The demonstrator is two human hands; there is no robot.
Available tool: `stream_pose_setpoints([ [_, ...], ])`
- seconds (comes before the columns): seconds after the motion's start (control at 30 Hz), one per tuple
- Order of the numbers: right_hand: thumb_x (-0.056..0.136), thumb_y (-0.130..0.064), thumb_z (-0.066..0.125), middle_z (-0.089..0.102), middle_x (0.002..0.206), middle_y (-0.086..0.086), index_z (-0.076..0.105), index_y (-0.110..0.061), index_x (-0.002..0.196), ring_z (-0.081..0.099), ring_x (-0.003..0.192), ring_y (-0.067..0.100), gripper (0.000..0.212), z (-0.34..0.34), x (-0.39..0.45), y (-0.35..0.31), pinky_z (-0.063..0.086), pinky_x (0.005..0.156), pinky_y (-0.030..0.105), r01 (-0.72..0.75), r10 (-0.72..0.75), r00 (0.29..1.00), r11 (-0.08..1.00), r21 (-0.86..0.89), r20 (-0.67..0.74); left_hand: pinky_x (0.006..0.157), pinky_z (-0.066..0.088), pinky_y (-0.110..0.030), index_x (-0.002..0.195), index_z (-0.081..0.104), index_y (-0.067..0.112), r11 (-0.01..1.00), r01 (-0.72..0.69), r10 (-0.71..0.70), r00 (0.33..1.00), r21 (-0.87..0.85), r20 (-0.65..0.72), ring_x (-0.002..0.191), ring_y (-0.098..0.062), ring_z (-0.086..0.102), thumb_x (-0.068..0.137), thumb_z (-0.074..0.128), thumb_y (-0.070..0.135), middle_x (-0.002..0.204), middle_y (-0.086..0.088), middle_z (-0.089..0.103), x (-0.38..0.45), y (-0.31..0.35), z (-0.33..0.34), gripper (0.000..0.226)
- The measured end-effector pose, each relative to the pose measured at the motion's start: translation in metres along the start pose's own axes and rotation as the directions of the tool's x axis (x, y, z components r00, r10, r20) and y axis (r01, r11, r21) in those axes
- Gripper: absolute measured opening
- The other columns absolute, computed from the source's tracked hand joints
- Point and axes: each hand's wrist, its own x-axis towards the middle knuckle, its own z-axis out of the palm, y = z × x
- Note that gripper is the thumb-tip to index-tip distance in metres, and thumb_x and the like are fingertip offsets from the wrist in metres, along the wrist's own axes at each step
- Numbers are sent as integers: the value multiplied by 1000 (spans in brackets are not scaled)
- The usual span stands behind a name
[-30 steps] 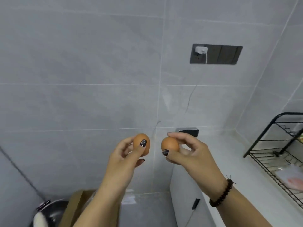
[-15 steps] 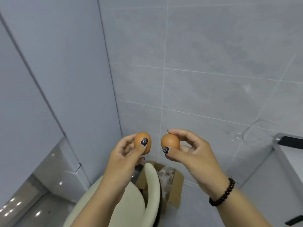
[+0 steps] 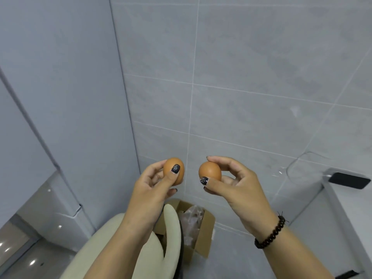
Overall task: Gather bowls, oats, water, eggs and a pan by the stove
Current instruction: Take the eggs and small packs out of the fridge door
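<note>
My left hand (image 3: 153, 188) pinches a brown egg (image 3: 171, 168) between thumb and fingers, held up at chest height in front of the grey tiled wall. My right hand (image 3: 235, 184) holds a second brown egg (image 3: 210, 171) the same way, a short gap to the right of the first. The two eggs do not touch. A dark bead bracelet (image 3: 270, 235) circles my right wrist. No bowls, oats, water, pan or stove are in view.
A cream chair (image 3: 171, 234) stands below my left arm, with an open cardboard box (image 3: 203, 238) holding clear plastic behind it. A grey cabinet or door panel (image 3: 60, 97) fills the left. At the right edge a white counter (image 3: 346, 208) carries a black flat object (image 3: 348, 180).
The view has swung left from the counter and dish rack to the wall corner, chair and box. Both hands hold the eggs in the same pose, now slightly farther apart.
</note>
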Motion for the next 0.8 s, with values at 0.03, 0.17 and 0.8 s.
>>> stream_pose_setpoints([
  [0.03, 75, 1, 76, 70, 99, -9, 69, -27, 106, 73, 83, 21, 43, -15, 3, 0, 57, 86, 45, -4, 4, 1000, 1000, -1, -13, 82, 54, -32, 112, 66, 25, 1000, 1, -1, 1000, -8, 10, 97, -16, 71, 64, 70, 48, 101, 1, 74, 4, -2, 16, 53],
  [0.17, 75, 3, 76, 67, 110, -1, 69, -23, 106, 73, 82, 21, 41, -101, 21, -2, 57, 87, 45, -17, 17, 997, 1000, 3, -80, 81, 53, -29, 114, 65, 24, 1000, 23, -22, 998, -20, 58, 97, -15, 71, 63, 70, 49, 102, 0, 74, 27, -14, 100, 58],
  [0.8, 74, -4, 77, 68, 102, 1, 61, -33, 115, 72, 86, 21, 53, -450, -13, 35, 56, 87, 45, -132, 106, 643, 991, 27, -758, 82, 54, -29, 110, 63, 21, 980, 158, -199, 775, 120, 599, 94, -16, 71, 72, 72, 39, 101, -5, 74, 78, -84, 505, 43],
])
